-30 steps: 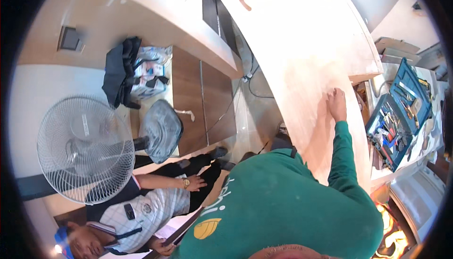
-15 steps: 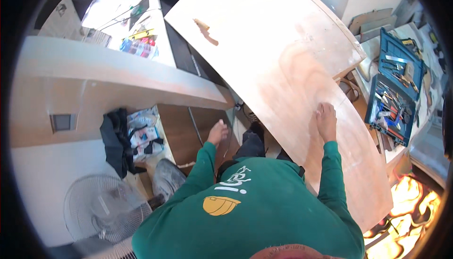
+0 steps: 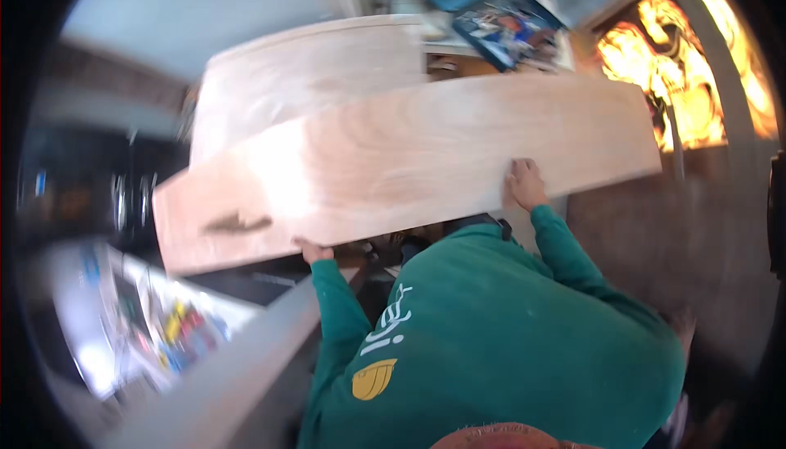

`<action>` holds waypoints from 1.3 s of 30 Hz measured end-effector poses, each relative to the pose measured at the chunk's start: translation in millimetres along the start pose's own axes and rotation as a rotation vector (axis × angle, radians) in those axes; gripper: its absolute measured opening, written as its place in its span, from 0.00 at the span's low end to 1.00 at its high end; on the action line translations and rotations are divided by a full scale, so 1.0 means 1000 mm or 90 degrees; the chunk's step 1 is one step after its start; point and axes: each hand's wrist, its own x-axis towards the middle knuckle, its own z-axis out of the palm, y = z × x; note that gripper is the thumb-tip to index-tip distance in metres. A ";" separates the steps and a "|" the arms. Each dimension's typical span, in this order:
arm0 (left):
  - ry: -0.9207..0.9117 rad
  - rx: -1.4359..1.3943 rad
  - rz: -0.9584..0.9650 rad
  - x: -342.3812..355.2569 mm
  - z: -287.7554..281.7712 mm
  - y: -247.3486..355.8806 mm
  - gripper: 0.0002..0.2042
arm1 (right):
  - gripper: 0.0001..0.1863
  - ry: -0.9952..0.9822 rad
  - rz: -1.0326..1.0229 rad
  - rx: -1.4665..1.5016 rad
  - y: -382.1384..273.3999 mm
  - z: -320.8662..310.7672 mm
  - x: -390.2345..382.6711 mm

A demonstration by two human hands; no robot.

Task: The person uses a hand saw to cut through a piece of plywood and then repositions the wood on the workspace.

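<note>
A long, pale plywood board (image 3: 393, 154) with a curved far edge and tapered ends lies across in front of me. My left hand (image 3: 313, 251) is closed on its near edge, thumb on top, the other fingers hidden below. Further right, my right hand (image 3: 526, 184) rests on top by the same edge, its fingers bent and pressed together against the wood. A small yellow-brown object (image 3: 237, 223), blurred, lies near the board's left end. Beyond the board is another pale wooden panel (image 3: 270, 81), partly covered by it.
At the back, an open blue toolbox (image 3: 491, 27) full of hand tools stands on a bench. A bright orange-yellow swirled panel (image 3: 667, 56) is at the far right. A white surface with colourful items (image 3: 184, 326) is at lower left, beside a low wall (image 3: 221, 375). Brown floor (image 3: 630, 228) shows at right.
My view has turned to the right, so the board now runs crosswise. My left hand, free before, has come onto its near edge. My right hand stays on the board, now by that edge.
</note>
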 end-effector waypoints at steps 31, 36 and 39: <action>0.099 0.124 -0.144 0.058 0.018 0.038 0.59 | 0.24 0.262 0.524 0.844 0.052 0.069 0.054; 0.086 0.155 -0.180 0.077 0.044 0.032 0.61 | 0.25 0.229 0.500 0.895 0.033 0.051 0.120; 0.079 0.159 -0.198 0.089 0.051 0.023 0.62 | 0.27 0.258 0.501 0.900 0.031 0.058 0.164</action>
